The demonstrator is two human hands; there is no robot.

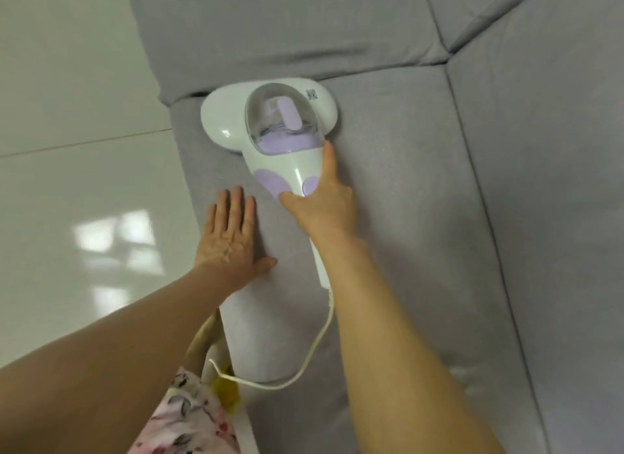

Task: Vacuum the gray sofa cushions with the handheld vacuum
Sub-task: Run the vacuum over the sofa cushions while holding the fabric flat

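A white and lilac handheld vacuum (270, 122) with a clear dust cup lies flat on the gray seat cushion (388, 200), its wide head against the seam under the armrest cushion (270, 31). My right hand (324, 200) grips the vacuum's handle, the index finger stretched along its side and the thumb across the top. My left hand (233, 237) rests flat on the cushion just left of the handle, fingers straight. A white cord (320, 338) trails from the handle's end back over the cushion's front edge.
The glossy white tiled floor (67, 183) lies to the left of the sofa. A gray back cushion (540, 183) rises on the right. Floral clothing (189, 420) shows at the bottom, near the cushion's front edge.
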